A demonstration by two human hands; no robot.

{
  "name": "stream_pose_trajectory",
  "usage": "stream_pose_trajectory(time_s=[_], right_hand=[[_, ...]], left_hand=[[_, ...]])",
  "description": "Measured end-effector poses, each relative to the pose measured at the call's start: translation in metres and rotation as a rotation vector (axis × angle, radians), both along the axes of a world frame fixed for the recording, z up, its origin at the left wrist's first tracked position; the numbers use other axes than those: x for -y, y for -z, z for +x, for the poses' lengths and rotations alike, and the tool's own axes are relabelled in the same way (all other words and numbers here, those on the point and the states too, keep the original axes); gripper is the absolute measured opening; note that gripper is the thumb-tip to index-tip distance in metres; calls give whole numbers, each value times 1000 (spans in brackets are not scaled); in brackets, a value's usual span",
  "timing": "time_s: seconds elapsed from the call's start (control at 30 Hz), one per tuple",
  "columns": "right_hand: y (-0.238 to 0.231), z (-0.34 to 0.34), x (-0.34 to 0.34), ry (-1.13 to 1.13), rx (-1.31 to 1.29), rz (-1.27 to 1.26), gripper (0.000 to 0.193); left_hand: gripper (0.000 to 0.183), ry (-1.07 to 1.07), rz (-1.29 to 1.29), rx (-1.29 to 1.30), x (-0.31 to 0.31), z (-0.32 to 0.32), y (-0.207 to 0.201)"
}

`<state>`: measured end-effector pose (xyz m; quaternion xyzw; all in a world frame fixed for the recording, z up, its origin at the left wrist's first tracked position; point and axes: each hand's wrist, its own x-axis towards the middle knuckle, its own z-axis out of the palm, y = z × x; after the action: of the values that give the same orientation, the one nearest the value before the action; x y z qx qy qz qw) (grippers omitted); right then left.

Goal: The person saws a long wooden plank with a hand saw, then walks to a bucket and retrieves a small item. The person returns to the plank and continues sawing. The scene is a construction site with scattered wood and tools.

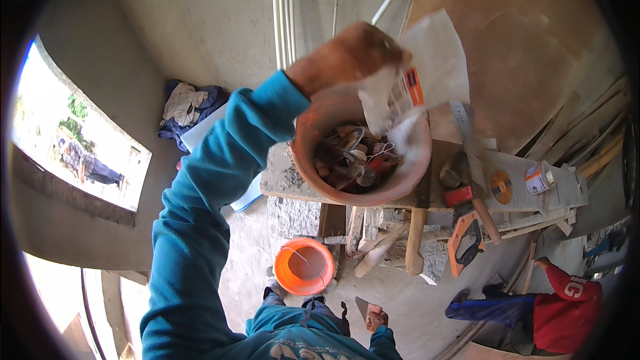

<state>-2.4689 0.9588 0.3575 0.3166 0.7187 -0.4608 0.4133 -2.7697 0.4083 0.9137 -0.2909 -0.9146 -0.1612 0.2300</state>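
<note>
My left hand [351, 57] is raised over the bench with its fingers closed on a white plastic bag [441, 60] that has an orange and dark printed patch. The bag hangs to the right of the hand and covers part of the rim of a large terracotta-coloured tub [308, 168]. Inside the tub lies a jumble of tools and small parts [353, 160], with a white wire loop on top. Low at my waist, my right hand [375, 319] is closed round the handle of a small trowel [361, 306], whose pointed blade faces up and left.
An orange bucket [287, 268] stands on the floor by my feet. The bench [283, 179] also carries a red-headed hammer [467, 193], an orange-handled saw [459, 240], a disc [501, 187] and a can [537, 177]. At right is a person in red [567, 307]; clothes [190, 108] lie left.
</note>
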Motion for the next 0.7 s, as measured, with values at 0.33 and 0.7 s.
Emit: stream_pose_trajectory(time_s=[0.33,0.7], right_hand=[[-23,-9,3,66,-22,-11,14],[1,-2,1,91,-48,-142,11]], left_hand=[[50,16,589,914,-35,46,0],[32,5,269,721,-34,35,26]])
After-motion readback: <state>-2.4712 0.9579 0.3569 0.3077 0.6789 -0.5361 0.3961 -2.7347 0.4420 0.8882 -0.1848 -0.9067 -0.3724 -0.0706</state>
